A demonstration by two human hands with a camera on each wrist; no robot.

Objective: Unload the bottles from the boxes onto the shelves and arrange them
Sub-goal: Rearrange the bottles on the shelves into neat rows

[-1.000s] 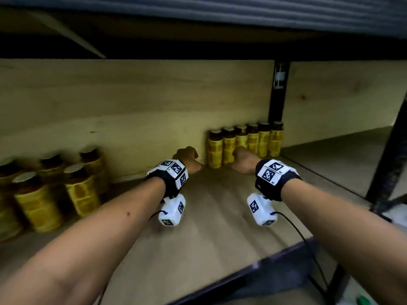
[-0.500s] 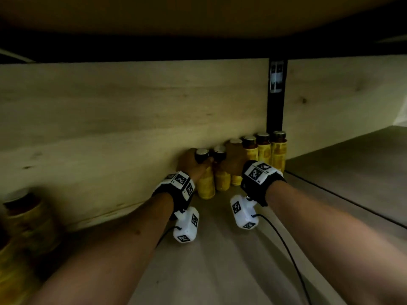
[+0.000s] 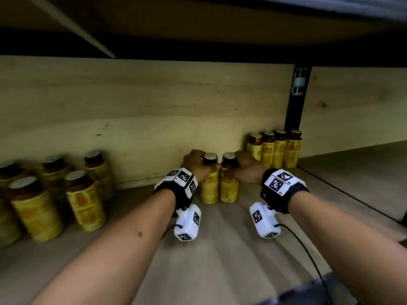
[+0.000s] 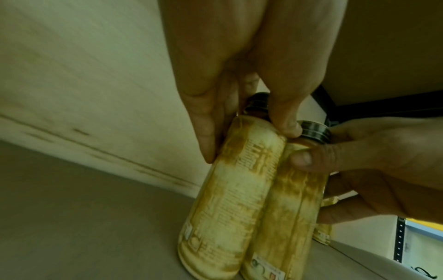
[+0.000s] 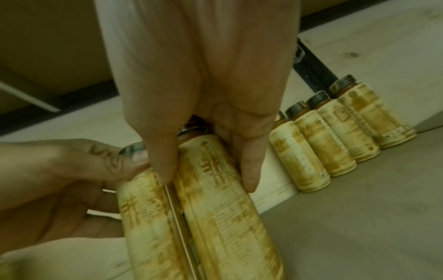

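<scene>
At the shelf's centre, the left hand (image 3: 196, 165) curls its thumb and fingers (image 4: 206, 136) round the neck of the left bottle (image 3: 209, 186), while the right hand (image 3: 246, 170) grips the right bottle (image 3: 229, 186) the same way just under its dark cap. Both bottles stand upright on the wooden shelf board (image 3: 220, 249), side by side; the right wrist view shows a thin gap between their yellow labels. Toward two o'clock from the hands, a row of four bottles (image 3: 274, 149) lines the plywood back panel (image 3: 154, 111), ending at a black upright post (image 3: 296, 102). Out at nine o'clock stands a blurred cluster of wider yellow jars (image 3: 83, 199), well apart from the held pair.
</scene>
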